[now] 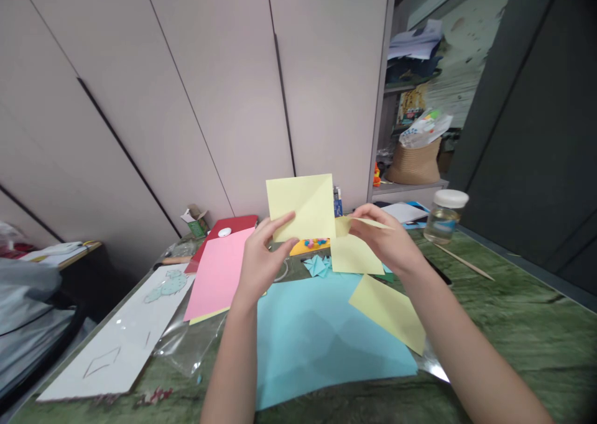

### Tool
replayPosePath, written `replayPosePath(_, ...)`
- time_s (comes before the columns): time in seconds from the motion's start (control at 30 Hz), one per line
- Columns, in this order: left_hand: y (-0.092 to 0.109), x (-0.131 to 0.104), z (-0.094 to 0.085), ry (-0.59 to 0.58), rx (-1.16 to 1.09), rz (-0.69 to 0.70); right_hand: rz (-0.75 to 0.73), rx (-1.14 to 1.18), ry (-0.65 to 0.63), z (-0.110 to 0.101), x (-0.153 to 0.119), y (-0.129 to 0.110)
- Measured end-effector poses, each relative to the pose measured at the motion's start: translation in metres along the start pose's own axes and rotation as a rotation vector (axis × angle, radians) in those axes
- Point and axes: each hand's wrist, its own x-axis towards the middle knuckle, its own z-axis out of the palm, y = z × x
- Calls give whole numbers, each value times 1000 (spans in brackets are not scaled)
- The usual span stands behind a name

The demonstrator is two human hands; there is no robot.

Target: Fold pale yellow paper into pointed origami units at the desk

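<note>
My left hand [265, 256] holds up a pale yellow sheet of paper [305, 203], upright above the table. Its index finger lies across the front of that sheet, and the fingers behind are hidden. My right hand [387, 240] pinches a second yellow piece of paper [342, 226], seen nearly edge-on; whether it is folded I cannot tell. Beneath my hands lies a large light blue sheet [317, 337]. Another yellow sheet [394, 312] rests partly on its right side, and one more yellow piece [357, 256] is just behind it.
A blue folded paper shape [318, 266] sits behind the blue sheet. Pink paper [219, 268], a red folder [217, 240] and a white board with drawings [125, 331] lie left. A lidded jar [445, 216] and a wooden stick [466, 262] are right. Cabinet doors [209, 88] stand behind.
</note>
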Motion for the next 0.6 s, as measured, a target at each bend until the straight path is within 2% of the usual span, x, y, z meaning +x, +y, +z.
replayPosePath(0.3,-3,0,1,69,-45,8,-34,-96,140,-3,0,3)
replayPosePath(0.6,-2,1,-1,93,-17,4,-61,-307,170,-4,1,-1)
